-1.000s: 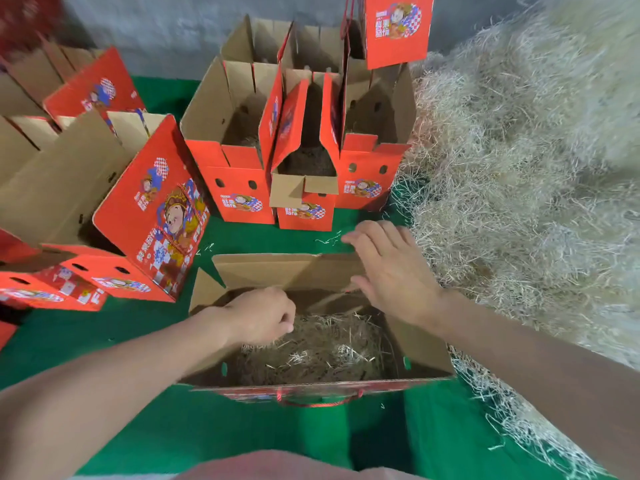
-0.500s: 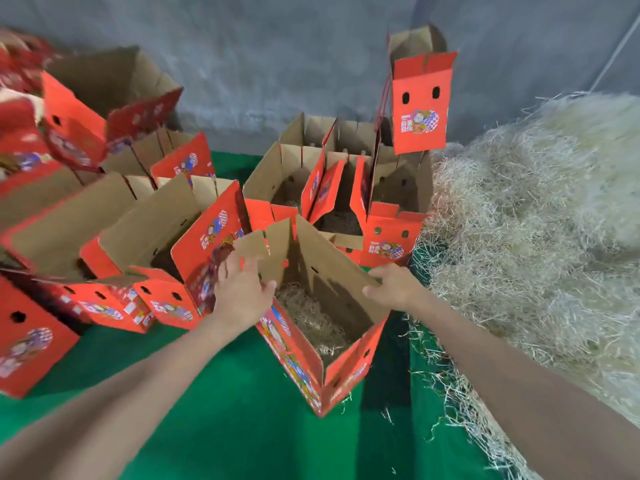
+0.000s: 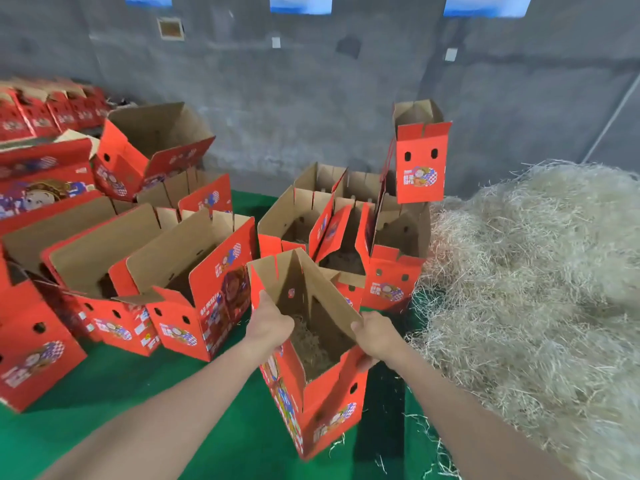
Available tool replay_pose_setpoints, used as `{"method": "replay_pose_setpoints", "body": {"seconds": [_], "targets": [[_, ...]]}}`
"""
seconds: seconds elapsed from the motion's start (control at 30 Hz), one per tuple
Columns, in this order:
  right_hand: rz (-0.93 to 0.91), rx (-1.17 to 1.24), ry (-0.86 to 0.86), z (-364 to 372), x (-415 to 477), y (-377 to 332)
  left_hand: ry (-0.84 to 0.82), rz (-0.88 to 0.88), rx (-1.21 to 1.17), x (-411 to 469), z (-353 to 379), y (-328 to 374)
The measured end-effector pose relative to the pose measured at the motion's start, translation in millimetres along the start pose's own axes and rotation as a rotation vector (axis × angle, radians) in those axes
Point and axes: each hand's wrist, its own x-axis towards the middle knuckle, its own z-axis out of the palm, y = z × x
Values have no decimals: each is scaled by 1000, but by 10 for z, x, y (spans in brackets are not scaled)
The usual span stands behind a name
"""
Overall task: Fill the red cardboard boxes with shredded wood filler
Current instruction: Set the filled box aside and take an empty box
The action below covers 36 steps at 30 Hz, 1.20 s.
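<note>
I hold a red cardboard box [image 3: 325, 414] up off the green floor, tilted with one corner pointing down. Its flaps stand open and shredded wood filler [image 3: 308, 344] lies in the bottom. My left hand [image 3: 268, 323] grips the box's left wall at the rim. My right hand [image 3: 375, 337] grips the right wall, thumb over the edge and fingers underneath. A large heap of pale shredded wood filler [image 3: 530, 278] fills the right side.
Several open red boxes [image 3: 194, 292] stand on the green mat [image 3: 114, 382] to the left. A cluster of three open boxes [image 3: 346, 237] stands behind the held one, some holding filler. A grey concrete wall [image 3: 311, 98] closes the back.
I took the box by both sides and lifted it from the floor, turning it corner-down. My view rose from the box interior toward the wall.
</note>
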Motion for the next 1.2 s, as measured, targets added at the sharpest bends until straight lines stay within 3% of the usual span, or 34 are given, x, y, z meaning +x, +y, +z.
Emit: {"method": "replay_pose_setpoints", "body": {"seconds": [0.23,0.4,0.5,0.6,0.67,0.77,0.87,0.97,1.1,1.2], "targets": [[3,404,96,-834,-38,-428,246,359,157,-143,-679,940],[-56,560,256,-1254,31,-726,290,509,75,-223,-877,1590],[-99,773,322,-1470,66,-828,229,573,-101,-203,-921,1828],[-191,839,450,-1733,182,-919,62,602,-190,-102,-925,1984],[-301,812,500,-1861,283,-995,-26,550,-232,17,-948,2114],[-469,752,440,-1841,425,-1072,-70,456,-270,298,-1015,2277],[-434,723,458,-1540,617,-981,36,419,-203,573,-1039,2385],[-407,444,610,-1176,840,-754,89,394,-123,759,-992,2590],[-503,130,363,-958,1101,-630,-45,318,-192,830,-897,2815],[-497,-1,325,-933,1300,-713,-41,303,-213,912,-855,2800]]}}
